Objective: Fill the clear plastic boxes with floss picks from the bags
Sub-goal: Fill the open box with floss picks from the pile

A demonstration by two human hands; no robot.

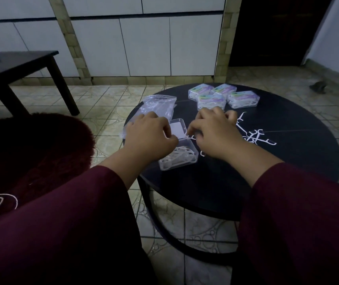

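Head view: left hand and right hand both pinch floss picks over open clear box near round table's left edge, loading it

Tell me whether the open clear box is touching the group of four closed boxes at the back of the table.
Apart. The head view shows bare dark tabletop between the open clear box and the four closed boxes.
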